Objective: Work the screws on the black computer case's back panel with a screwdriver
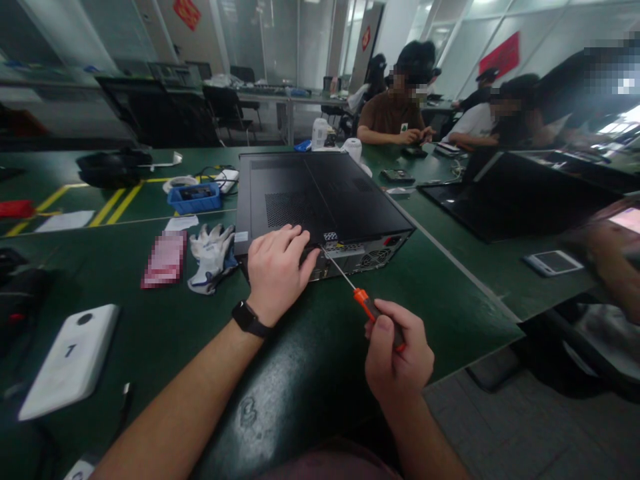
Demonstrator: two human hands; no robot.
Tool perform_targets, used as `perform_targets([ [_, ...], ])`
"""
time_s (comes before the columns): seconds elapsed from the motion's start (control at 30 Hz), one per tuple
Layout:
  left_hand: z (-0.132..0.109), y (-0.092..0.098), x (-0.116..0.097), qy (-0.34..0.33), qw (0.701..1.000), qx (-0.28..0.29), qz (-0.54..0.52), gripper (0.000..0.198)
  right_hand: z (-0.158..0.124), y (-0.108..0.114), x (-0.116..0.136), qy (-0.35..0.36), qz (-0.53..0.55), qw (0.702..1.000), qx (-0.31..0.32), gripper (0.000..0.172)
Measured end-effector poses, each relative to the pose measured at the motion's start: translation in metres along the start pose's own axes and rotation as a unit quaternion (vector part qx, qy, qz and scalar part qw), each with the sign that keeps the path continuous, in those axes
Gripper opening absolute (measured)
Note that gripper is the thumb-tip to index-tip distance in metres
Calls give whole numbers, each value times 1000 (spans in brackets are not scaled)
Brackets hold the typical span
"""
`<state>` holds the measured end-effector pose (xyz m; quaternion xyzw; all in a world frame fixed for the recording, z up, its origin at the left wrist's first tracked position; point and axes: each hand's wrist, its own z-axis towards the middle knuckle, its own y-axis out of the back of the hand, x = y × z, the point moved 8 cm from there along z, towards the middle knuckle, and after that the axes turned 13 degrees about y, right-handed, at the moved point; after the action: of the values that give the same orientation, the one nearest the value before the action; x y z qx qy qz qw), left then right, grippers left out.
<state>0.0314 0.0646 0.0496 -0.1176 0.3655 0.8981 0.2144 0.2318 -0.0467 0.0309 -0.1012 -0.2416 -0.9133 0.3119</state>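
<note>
screwdriver handle (367, 305) partly hidden by right hand (401, 353), tip (324, 251) indistinct, pink packet (165, 259) blurred

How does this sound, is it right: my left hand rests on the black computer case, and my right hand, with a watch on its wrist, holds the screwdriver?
Not quite: the head view shows the watch on your left wrist, not the right. Your left hand rests on the black computer case, and your right hand holds the screwdriver.

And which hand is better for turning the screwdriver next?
Probably the right hand: it grasps the screwdriver by its handle, with the shaft pointing at the near edge of the black computer case. The left hand lies on the case, so it seems better placed for steadying.
</note>
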Motion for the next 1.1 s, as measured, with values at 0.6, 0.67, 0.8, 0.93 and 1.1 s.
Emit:
perform_targets([
  [0.6,-1,0,0,-10,1000,-8,8,28,25,6,8,28,-16,999,44,32],
  [0.67,-1,0,0,-9,1000,-9,13,27,37,9,14,44,-18,997,61,31],
  [0.8,-2,0,0,-4,1000,-6,17,25,46,10,16,41,-33,996,67,25],
  [0.93,-1,0,0,-7,1000,-6,19,25,33,10,12,43,-35,998,10,19],
  [1.1,-1,0,0,-8,1000,-6,21,24,13,2,9,27,30,999,-6,29],
])
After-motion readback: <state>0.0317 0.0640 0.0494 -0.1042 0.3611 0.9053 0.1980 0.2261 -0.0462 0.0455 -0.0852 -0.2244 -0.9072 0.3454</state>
